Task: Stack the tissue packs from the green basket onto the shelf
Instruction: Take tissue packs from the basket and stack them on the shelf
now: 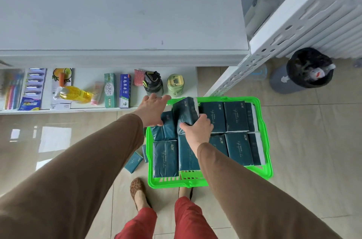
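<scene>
A bright green basket sits on the tiled floor, filled with several dark teal tissue packs. My right hand grips one teal pack, tilted up out of the basket's far left part. My left hand reaches over the basket's far left corner with fingers stretched out, holding nothing. The white shelf spreads above, and its top surface is bare. One more teal pack lies on the floor just left of the basket.
A lower shelf board carries toothbrushes, a yellow bottle, toothpaste boxes and two jars. A white perforated rack slants at the right. A black-lined bin stands beyond it. My feet are near the basket's front edge.
</scene>
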Available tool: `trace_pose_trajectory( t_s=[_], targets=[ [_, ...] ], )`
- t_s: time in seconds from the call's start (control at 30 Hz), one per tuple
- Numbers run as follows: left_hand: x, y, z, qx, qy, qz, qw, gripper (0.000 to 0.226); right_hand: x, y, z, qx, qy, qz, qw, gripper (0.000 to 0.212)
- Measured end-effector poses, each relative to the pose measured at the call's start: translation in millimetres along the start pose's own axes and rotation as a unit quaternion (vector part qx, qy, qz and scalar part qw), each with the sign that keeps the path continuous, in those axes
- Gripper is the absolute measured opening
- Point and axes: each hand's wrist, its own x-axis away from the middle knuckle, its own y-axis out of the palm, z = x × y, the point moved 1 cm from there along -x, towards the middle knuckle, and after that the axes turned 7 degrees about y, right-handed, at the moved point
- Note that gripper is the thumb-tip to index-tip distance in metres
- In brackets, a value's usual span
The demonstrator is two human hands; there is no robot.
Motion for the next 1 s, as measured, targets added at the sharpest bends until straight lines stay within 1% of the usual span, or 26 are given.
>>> trace_pose_trajectory(
  t_s=[0.1, 0.2, 0.27, 0.33, 0.4, 0.47, 0.5, 0.6, 0.63, 0.73, 0.83, 0.93, 1.0],
  targets=[
    [28, -25, -9, 0.062, -0.021, 0.019, 0.998, 0.076, 24, -24, -12, -0.119, -0.040, -0.017, 0.992, 0.047],
    [80, -51, -32, 0.151, -0.058, 0.065, 0.985, 0.073, 66, -43, -35, -0.189, -0.100, -0.041, 0.976, 0.040],
    [128, -65, -57, 0.186, -0.087, 0.086, 0.975, 0.071, 103, -43, -59, -0.205, -0.137, -0.057, 0.967, 0.048],
    [185, -76, -89, 0.222, -0.117, 0.118, 0.961, 0.064, 148, -31, -87, -0.227, -0.149, -0.093, 0.958, 0.064],
    [247, -88, -125, 0.257, -0.131, 0.154, 0.945, 0.067, 197, -14, -118, -0.245, -0.153, -0.106, 0.951, 0.076],
    [313, -100, -164, 0.282, -0.133, 0.174, 0.934, 0.071, 246, 7, -152, -0.253, -0.172, -0.112, 0.945, 0.076],
    [346, -105, -185, 0.292, -0.136, 0.177, 0.930, 0.072, 271, 18, -172, -0.255, -0.178, -0.118, 0.943, 0.071],
    [433, -125, -244, 0.308, -0.164, 0.200, 0.916, 0.069, 330, 50, -236, -0.281, -0.199, -0.146, 0.927, 0.048],
    [456, -132, -263, 0.311, -0.172, 0.215, 0.910, 0.069, 345, 60, -257, -0.288, -0.212, -0.155, 0.921, 0.044],
    [511, -160, -314, 0.301, -0.184, 0.268, 0.897, 0.065, 385, 85, -321, -0.296, -0.260, -0.169, 0.903, 0.047],
    [546, -189, -366, 0.280, -0.191, 0.310, 0.888, 0.051, 410, 106, -381, -0.306, -0.296, -0.188, 0.885, 0.044],
    [565, -216, -424, 0.275, -0.192, 0.329, 0.883, 0.042, 418, 129, -434, -0.324, -0.314, -0.204, 0.869, 0.043],
    [569, -232, -465, 0.265, -0.198, 0.336, 0.882, 0.039, 416, 148, -468, -0.326, -0.316, -0.209, 0.866, 0.045]
  ],
)
